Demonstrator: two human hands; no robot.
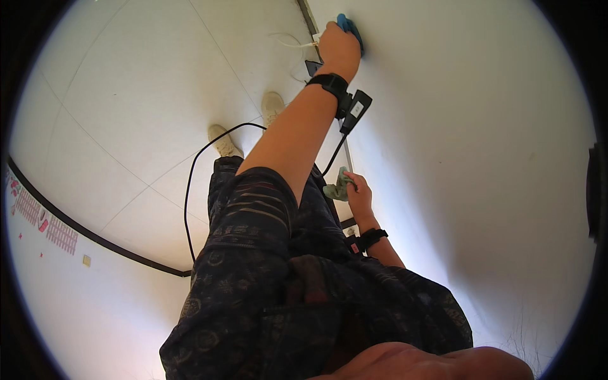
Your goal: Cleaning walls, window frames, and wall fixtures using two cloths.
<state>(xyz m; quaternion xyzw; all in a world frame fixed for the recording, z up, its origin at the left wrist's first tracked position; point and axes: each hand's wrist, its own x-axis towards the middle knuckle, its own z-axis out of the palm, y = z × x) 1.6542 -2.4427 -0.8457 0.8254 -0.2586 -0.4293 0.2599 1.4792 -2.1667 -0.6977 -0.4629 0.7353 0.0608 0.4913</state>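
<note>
With my left arm reaching far forward, my left hand (pixel 339 50) holds a bunched blue cloth (pixel 351 31) against the pale wall (pixel 451 118). The fingers are partly hidden behind the back of the hand. Lower and closer to my body, my right hand (pixel 361 194) pinches a crumpled grey-green cloth (pixel 338 186) between thumb and fingers, beside the same wall. Black straps sit on both wrists; the left one carries a black device (pixel 356 111) with a cable.
A black cable (pixel 187 204) loops over the tiled floor (pixel 142 118) near my beige shoes (pixel 272 107). A white cord (pixel 297 45) and a dark flat object (pixel 313 68) lie by the wall's foot. Dark skirting (pixel 99 240) edges another wall with fence decals (pixel 61 235) and a small plate (pixel 87 261).
</note>
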